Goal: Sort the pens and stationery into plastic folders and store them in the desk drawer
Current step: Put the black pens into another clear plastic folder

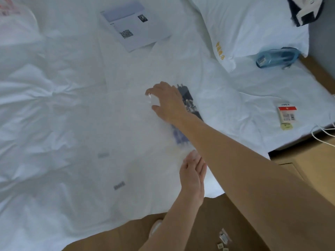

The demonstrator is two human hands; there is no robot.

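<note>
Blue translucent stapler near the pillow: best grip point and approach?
Take the blue translucent stapler across its long body, near the middle, coming from above. It lies flat on the white bedsheet, apart from other things, with both long sides exposed, so fingers and thumb should fit on either side. The right hand is nearer.

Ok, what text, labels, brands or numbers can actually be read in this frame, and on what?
Nothing reads clearly.
Paper sheet: QR-like block and print, blurred.
Pillow: yellow embroidery, unreadable.
Red-and-white box: barcode and print, too small.
Clear folder: two grey labels, blurred.
Blue stapler: label, unreadable.
</note>
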